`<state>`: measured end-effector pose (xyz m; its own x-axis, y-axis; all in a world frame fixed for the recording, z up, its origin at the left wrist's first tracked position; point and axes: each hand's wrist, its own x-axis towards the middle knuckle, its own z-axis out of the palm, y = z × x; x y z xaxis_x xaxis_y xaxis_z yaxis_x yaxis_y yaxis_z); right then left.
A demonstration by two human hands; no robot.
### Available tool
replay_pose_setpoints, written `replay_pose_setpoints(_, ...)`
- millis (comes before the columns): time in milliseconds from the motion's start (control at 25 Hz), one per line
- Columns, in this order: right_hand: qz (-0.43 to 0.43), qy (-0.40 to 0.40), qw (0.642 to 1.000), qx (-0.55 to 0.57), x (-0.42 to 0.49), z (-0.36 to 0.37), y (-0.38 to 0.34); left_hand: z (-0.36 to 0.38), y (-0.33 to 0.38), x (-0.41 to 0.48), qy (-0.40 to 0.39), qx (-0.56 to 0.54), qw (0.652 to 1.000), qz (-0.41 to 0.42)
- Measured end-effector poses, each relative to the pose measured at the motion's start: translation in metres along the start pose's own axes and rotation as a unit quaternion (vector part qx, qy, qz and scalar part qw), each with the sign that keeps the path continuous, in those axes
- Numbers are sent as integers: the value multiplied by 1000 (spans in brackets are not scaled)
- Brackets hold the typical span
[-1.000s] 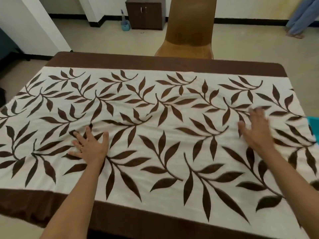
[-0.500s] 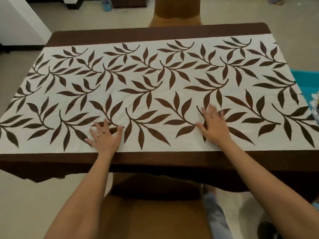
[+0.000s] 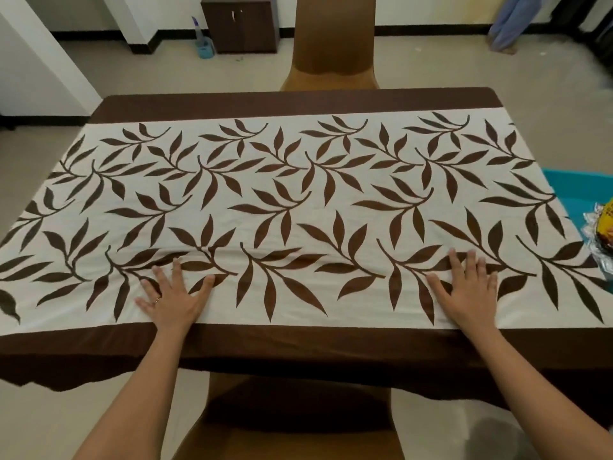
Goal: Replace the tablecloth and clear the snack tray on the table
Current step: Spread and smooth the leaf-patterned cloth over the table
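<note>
Head view: tablecloth point(image 3: 298, 200) was pressed down by left hand point(image 3: 172, 298) at 7 o'clock and right hand point(image 3: 467, 290) at 5 o'clock, both spread flat, likely to smooth wrinkles.

One view on record: a wide-angle camera worn on the person's head.

Position: above the near long side of the leaf-patterned tablecloth point(image 3: 298, 200), close in.

Facing: forward and steeply down.

The cloth fills the middle of the frame, and the lens bows its straight edges. Both forearms enter from the bottom edge. The left hand point(image 3: 172, 300) and right hand point(image 3: 466, 293) lie flat by the cloth's near border. A brown chair seat point(image 3: 298, 439) sits directly below the lens. The far chair point(image 3: 331, 44) and a dark cabinet point(image 3: 238, 24) reach the top edge. The right edge cuts off a blue tray point(image 3: 577, 190).
</note>
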<state>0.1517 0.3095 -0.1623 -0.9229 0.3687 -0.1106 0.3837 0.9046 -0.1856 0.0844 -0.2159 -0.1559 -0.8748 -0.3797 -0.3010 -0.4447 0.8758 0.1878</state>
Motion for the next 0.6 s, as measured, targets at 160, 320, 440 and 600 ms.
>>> replay_pose_setpoints(160, 13, 1, 1000, 4, 6, 5, -3, -8, 3, 22, -24, 10, 1000, -6)
replay_pose_setpoints(320, -8, 28, 998, 53, 15, 0, -34, -14, 5, 22, 74, -28, 997, 1)
replay_pose_setpoints(440, -98, 14, 991, 89, 24, -1, -90, -22, -2, 24, 178, -90, 980, 15)
replay_pose_setpoints(600, -221, -53, 970, 83, 33, 10, -195, -18, -27, 52, 113, -45, 992, 34)
